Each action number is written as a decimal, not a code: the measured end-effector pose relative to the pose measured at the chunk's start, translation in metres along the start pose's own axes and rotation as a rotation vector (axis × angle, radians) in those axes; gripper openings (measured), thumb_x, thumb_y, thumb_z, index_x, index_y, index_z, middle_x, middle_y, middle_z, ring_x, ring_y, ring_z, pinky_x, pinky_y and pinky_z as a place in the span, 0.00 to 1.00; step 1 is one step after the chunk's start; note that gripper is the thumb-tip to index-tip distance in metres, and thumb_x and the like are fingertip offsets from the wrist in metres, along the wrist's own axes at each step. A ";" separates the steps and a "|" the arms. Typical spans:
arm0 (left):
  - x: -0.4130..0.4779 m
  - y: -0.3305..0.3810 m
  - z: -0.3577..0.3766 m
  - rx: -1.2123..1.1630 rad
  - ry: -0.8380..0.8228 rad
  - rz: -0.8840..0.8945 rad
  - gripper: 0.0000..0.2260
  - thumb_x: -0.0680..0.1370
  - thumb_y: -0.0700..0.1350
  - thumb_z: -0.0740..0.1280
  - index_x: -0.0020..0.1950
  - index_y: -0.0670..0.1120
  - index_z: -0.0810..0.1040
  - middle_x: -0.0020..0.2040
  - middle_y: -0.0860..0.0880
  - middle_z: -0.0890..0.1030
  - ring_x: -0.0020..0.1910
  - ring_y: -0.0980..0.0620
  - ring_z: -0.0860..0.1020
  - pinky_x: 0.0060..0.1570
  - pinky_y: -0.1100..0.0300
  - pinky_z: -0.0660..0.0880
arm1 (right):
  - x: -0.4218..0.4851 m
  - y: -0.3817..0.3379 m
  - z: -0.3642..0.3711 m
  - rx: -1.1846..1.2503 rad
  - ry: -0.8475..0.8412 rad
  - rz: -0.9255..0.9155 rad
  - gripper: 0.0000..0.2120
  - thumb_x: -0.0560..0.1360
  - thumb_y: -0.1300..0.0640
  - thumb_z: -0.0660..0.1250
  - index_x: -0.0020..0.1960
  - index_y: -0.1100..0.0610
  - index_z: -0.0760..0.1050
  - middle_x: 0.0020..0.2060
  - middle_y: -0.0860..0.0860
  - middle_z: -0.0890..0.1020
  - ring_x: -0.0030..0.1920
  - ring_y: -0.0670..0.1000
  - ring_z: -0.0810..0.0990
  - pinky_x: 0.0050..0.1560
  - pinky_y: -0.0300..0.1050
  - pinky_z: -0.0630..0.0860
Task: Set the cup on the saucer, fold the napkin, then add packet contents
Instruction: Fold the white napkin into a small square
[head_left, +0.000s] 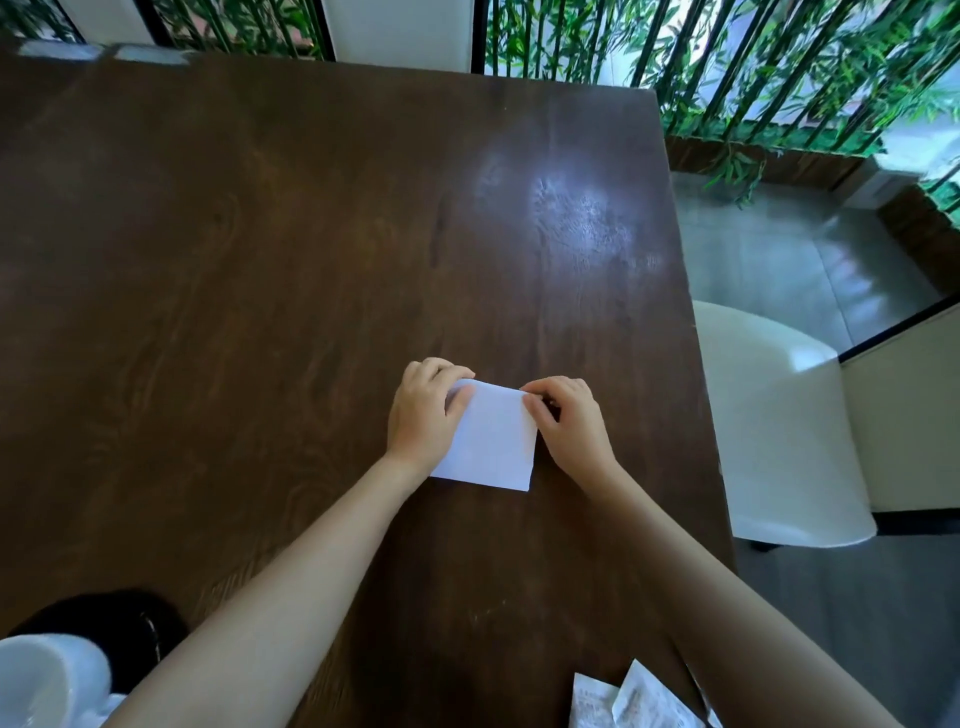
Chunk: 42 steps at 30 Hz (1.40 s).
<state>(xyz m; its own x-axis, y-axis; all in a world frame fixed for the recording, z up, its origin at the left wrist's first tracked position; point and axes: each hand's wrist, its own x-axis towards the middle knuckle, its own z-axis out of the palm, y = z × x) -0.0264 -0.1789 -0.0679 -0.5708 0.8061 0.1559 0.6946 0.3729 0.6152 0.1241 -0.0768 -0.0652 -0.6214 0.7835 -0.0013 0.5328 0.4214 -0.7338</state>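
In the head view, a white napkin (491, 439) is seen lying on a dark brown wooden table (260, 234), a little to the right of the middle and near the table's right edge. The napkin is already folded into a smaller rectangle and rests flat on the wood. Its far left corner is held by the left hand (423, 410), with the fingers curled over the far edge and the thumb laid on the top of the paper, so the corner is pinched. Its far right corner is pinched in the same way by the right hand (569, 421), whose fingers are bent over the edge. Both bare forearms are stretched from the bottom of the picture toward the napkin. At the lower left corner a white cup (36, 680) is shown only in part, cut by the frame; a dark round object (130, 623) is seen just behind it, and it cannot be told what this object is or if the cup stands on it. At the bottom edge, between the forearms, white paper packets (639, 699) with small print are lying on the table, well apart from the napkin. Beside the table on the right a white chair (779, 426) is placed on a grey floor, and green bamboo plants (779, 67) are seen behind the table.
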 end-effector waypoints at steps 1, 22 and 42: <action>0.001 -0.001 0.002 0.036 0.013 0.018 0.08 0.77 0.44 0.64 0.53 0.45 0.80 0.51 0.48 0.78 0.52 0.49 0.72 0.48 0.58 0.70 | 0.000 0.000 0.002 -0.040 0.028 -0.004 0.08 0.77 0.58 0.62 0.50 0.55 0.79 0.48 0.47 0.81 0.52 0.48 0.72 0.49 0.36 0.68; -0.033 -0.011 0.014 0.470 -0.229 0.051 0.23 0.81 0.53 0.43 0.75 0.52 0.46 0.76 0.55 0.44 0.76 0.49 0.48 0.72 0.44 0.42 | -0.026 0.001 0.020 -0.646 -0.356 -0.250 0.37 0.76 0.35 0.43 0.75 0.56 0.36 0.73 0.50 0.33 0.73 0.48 0.30 0.74 0.48 0.33; -0.015 0.022 -0.048 -0.569 -0.207 -0.857 0.19 0.77 0.37 0.63 0.67 0.43 0.69 0.63 0.43 0.74 0.59 0.47 0.75 0.49 0.54 0.77 | -0.029 -0.018 -0.008 0.340 0.013 0.566 0.12 0.77 0.58 0.61 0.56 0.60 0.78 0.48 0.55 0.84 0.42 0.49 0.83 0.48 0.46 0.82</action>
<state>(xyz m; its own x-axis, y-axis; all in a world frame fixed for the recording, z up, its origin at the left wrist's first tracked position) -0.0236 -0.2043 -0.0196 -0.6508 0.4570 -0.6063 -0.2463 0.6282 0.7380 0.1369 -0.1033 -0.0471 -0.2905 0.8478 -0.4437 0.5630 -0.2235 -0.7957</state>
